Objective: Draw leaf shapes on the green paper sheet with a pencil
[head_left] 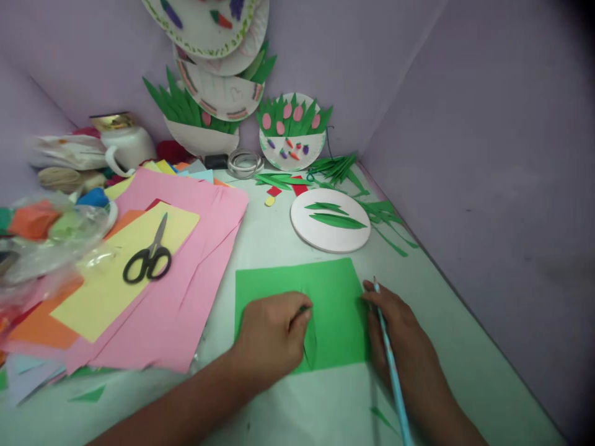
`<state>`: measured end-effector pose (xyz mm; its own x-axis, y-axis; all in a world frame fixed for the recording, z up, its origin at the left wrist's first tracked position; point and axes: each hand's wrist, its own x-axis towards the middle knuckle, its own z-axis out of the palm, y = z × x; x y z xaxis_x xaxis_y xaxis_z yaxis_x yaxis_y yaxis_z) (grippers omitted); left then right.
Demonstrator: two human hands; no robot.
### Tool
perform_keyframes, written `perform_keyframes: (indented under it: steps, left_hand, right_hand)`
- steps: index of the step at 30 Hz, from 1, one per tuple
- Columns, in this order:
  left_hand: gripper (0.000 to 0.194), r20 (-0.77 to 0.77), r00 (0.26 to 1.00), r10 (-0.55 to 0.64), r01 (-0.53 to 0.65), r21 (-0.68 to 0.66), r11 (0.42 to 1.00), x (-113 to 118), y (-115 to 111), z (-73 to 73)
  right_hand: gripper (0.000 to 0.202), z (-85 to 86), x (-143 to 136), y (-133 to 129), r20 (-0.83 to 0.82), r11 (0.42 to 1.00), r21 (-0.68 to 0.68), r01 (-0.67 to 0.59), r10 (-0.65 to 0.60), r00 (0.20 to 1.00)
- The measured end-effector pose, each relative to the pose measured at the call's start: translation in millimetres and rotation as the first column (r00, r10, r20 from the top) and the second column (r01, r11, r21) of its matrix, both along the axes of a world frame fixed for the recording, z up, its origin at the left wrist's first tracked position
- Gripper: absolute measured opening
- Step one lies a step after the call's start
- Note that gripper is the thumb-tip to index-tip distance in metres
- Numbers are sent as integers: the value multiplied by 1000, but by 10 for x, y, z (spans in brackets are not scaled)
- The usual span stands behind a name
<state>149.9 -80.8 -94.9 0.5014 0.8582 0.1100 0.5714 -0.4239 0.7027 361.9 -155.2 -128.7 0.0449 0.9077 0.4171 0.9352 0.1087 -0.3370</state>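
Note:
A rectangular sheet of green paper (pixel 339 310) lies on the table, with a slim leaf outline on it. My left hand (pixel 274 331) is closed over the sheet's left half, thumb and forefinger pinching what looks like a green paper leaf, mostly hidden. At the sheet's right edge, my right hand (pixel 402 337) holds a light blue pencil (pixel 393 365), its point tilted up and away from the paper. Just beyond the sheet, a white round plate (pixel 330 241) bears two cut green leaves (pixel 339 220).
Black-handled scissors (pixel 149 260) lie on yellow paper (pixel 95 310), over pink sheets (pixel 211 241) at left. Green strips (pixel 385 214) are piled at the right wall. Decorated paper plates (pixel 292 145) lean at the back, near a white mug (pixel 132 145) and coiled wire (pixel 245 163).

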Motion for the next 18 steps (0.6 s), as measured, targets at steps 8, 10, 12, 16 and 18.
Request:
perform_keyframes:
  steps: [8,10,12,16,18]
  left_hand:
    - [23,-45,999,24,-29,-124,992,18,5,35]
    - [21,-71,996,45,-54,-131,990,34,50,66]
    - [20,-97,993,61,-73,-120,990,37,65,106]
    - [22,-141,989,54,-62,-53,997,15,8,164]
    - [22,-156,987,42,-46,-22,999,-1,-24,167]
  right_hand:
    - [27,-30,11,27,-7,999,34,-22,22,1000]
    - [26,-44,23,82,-28,999,45,-31,32,999]
    - [28,-47,36,110,-60,999,33,-33,34,998]
    - [29,-23,39,104,-82,998,37,-48,51,995]
    - [28,-7,22,101,-71,996,65,-65,70,995]
